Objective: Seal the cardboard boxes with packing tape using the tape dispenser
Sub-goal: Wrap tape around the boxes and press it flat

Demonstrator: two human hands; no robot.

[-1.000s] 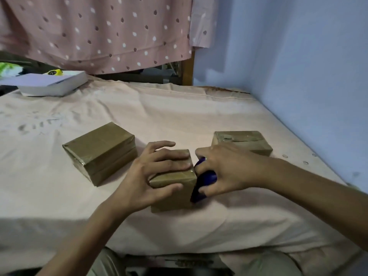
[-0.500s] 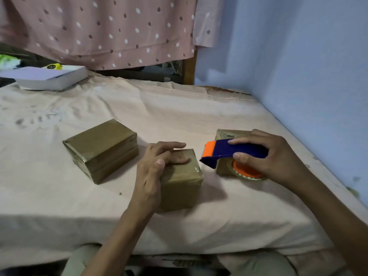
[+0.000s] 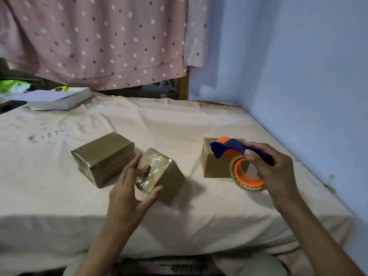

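A pale pink sheet (image 3: 179, 124) covers the flat surface, creased, with faint grey smudges toward its far left part. On the sheet's far left corner lies a thick white book (image 3: 59, 98), flat, its pages facing right. Just behind the book sits a small yellow object (image 3: 60, 88), too small to identify, and left of that something bright green (image 3: 10, 85), partly cut off. Beyond the sheet's far edge hangs a pink curtain (image 3: 95, 40) with white and dark dots. A light blue wall (image 3: 288, 66) runs along the sheet's right side, and a brown wooden post (image 3: 183, 87) stands between curtain and wall.
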